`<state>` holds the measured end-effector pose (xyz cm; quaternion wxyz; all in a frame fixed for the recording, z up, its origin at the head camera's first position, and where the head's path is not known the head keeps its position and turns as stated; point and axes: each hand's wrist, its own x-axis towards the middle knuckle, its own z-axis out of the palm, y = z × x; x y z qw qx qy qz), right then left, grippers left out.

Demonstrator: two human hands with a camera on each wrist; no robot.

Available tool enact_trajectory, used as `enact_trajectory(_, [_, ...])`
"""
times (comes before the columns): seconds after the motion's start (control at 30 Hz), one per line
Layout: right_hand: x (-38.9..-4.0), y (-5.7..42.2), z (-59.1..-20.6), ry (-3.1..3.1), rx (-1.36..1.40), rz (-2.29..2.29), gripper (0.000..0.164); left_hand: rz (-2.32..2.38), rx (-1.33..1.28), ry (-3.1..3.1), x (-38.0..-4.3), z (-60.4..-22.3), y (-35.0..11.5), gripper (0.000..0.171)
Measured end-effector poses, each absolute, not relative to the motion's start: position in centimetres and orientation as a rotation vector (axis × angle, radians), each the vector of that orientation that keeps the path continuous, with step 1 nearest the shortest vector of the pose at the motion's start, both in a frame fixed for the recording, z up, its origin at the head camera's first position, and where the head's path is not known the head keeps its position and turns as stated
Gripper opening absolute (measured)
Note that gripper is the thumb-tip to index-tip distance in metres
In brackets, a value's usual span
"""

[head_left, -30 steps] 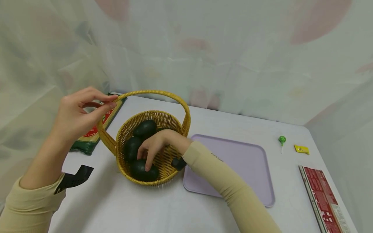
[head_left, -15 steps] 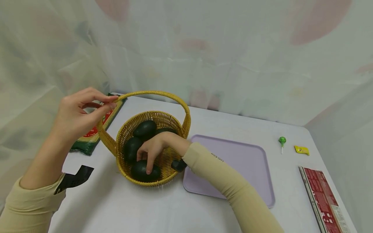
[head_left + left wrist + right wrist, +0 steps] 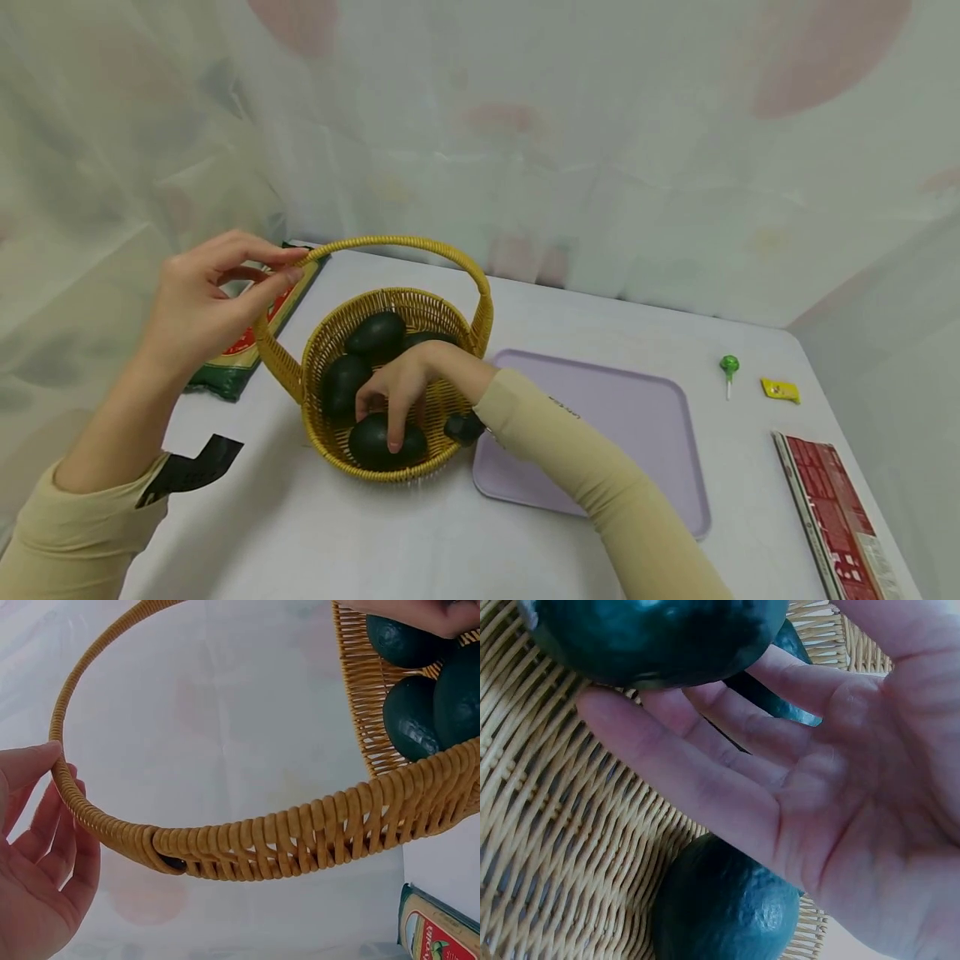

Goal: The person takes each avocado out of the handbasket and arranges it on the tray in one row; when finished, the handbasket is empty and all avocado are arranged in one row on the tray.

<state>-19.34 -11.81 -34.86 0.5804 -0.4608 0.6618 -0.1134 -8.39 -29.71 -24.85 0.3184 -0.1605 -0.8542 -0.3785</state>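
A yellow wicker basket (image 3: 320, 442) stands on the white table, with several dark green avocados in it. My left hand (image 3: 202, 292) pinches the left part of its arched handle (image 3: 405, 242) between thumb and fingertips, which the left wrist view shows close up. Inside the basket, my right hand (image 3: 408, 379) holds the front avocado (image 3: 366, 442), thumb on the near side and fingers on the far side. In the right wrist view the fingers curve under that avocado (image 3: 660, 637), and another avocado (image 3: 724, 907) lies by the wicker wall.
Right of the basket lies a lilac tray (image 3: 600, 375), partly under my right forearm. Farther right are a green lollipop (image 3: 728, 364), a yellow packet (image 3: 781, 390) and a long red box (image 3: 832, 508). A green-and-red bag (image 3: 225, 375) lies behind my left arm.
My right hand has shifted slightly right and toward me inside the basket, and the front avocado has moved right with it. The left hand keeps its place on the handle.
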Motion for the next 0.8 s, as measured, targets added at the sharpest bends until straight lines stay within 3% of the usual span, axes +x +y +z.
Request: enact_trajectory(0.8, [-21.2, -7.6, -31.8, 1.557, -1.214, -0.447, 0.062, -0.987, -0.479, -2.206, -8.5, -24.8, -29.6, 0.033])
